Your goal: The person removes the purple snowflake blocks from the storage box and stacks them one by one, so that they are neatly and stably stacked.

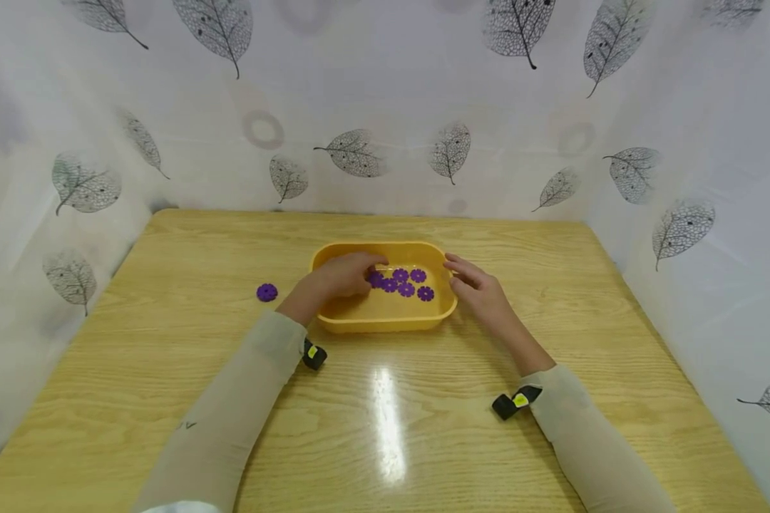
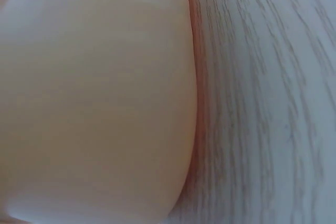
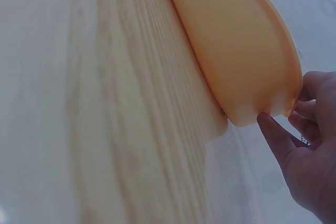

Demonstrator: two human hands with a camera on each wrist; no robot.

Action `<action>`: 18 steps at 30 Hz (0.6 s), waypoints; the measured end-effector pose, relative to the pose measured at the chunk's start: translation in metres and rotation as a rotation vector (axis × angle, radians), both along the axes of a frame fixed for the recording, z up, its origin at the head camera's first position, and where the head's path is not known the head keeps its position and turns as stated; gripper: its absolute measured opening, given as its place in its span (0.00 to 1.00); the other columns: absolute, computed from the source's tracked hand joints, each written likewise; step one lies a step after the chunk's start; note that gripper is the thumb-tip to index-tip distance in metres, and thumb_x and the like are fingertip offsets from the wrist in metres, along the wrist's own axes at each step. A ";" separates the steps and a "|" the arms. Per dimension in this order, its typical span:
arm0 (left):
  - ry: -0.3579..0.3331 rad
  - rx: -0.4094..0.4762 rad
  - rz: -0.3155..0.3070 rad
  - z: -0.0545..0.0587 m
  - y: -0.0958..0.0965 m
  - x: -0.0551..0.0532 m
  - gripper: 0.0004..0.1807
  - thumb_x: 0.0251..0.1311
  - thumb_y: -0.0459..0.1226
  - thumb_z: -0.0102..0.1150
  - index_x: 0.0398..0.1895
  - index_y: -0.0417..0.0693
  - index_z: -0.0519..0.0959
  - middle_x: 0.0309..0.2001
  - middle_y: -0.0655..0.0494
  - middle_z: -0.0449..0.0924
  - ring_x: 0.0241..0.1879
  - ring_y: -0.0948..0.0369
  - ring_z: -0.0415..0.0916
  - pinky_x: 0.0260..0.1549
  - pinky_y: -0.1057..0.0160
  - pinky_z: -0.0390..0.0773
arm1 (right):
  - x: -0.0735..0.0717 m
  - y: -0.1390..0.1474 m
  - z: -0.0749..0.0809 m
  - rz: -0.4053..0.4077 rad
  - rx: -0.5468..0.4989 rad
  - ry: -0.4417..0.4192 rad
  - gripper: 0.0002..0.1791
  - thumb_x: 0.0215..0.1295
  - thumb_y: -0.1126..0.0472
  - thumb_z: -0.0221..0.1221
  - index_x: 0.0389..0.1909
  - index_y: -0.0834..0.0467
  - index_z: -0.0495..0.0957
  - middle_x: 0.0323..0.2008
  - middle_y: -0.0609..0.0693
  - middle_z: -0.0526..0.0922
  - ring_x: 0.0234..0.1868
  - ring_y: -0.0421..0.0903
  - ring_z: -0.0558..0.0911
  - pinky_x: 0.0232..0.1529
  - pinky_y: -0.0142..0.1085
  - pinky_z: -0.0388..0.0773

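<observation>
A yellow plastic tub (image 1: 385, 324) stands on the table, with several purple flower-shaped discs (image 1: 406, 289) lying flat on its floor. My left hand (image 1: 346, 274) reaches over the tub's left side, thumb and forefinger spread apart right by the leftmost discs; one disc is partly covered by the fingers. My right hand (image 1: 481, 292) holds the tub's right end. In the right wrist view, its thumb presses the outer wall (image 3: 231, 51) and the other fingers bend over the rim. The left wrist view is filled by the tub's outer side (image 2: 100, 98), hiding the left hand.
Left of the tub, a purple flower-shaped piece (image 1: 267, 292) lies alone on the wooden table (image 1: 385, 427). A white curtain (image 1: 398, 85) printed with grey leaves hangs along the table's back and sides. Each wrist wears a black strap with a small camera.
</observation>
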State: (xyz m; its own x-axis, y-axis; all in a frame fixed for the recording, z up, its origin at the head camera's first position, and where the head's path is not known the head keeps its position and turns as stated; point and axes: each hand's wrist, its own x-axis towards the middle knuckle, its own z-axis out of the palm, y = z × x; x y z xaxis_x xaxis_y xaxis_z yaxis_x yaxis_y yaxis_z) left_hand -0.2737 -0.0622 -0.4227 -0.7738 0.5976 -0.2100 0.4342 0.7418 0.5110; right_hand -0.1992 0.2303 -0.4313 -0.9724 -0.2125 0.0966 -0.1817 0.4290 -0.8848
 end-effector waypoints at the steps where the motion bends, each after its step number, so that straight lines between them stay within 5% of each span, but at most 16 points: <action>1: 0.001 0.001 0.000 0.000 0.000 0.000 0.28 0.68 0.32 0.58 0.71 0.52 0.70 0.62 0.51 0.76 0.59 0.54 0.74 0.67 0.53 0.69 | 0.000 0.000 0.000 -0.002 0.000 -0.001 0.23 0.77 0.57 0.53 0.68 0.60 0.73 0.75 0.47 0.65 0.73 0.50 0.68 0.70 0.41 0.68; 12: -0.018 0.022 0.010 0.002 -0.001 0.004 0.28 0.69 0.39 0.61 0.71 0.51 0.69 0.63 0.49 0.77 0.61 0.53 0.74 0.67 0.53 0.70 | 0.000 0.000 -0.001 -0.004 -0.004 -0.008 0.23 0.78 0.57 0.53 0.69 0.59 0.73 0.76 0.46 0.65 0.74 0.50 0.68 0.70 0.41 0.68; 18: -0.046 0.021 0.019 0.001 -0.001 0.003 0.31 0.66 0.35 0.59 0.72 0.54 0.68 0.67 0.52 0.73 0.62 0.55 0.72 0.68 0.53 0.68 | -0.001 0.000 -0.002 -0.001 -0.010 -0.011 0.22 0.77 0.57 0.53 0.68 0.58 0.73 0.75 0.45 0.65 0.74 0.48 0.67 0.70 0.42 0.67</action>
State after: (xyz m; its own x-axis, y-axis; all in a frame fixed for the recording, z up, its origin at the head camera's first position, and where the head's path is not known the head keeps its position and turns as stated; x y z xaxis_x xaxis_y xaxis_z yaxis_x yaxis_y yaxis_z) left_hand -0.2703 -0.0637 -0.4219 -0.7746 0.5878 -0.2336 0.3959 0.7386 0.5457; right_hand -0.2002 0.2305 -0.4333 -0.9736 -0.2104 0.0883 -0.1717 0.4206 -0.8908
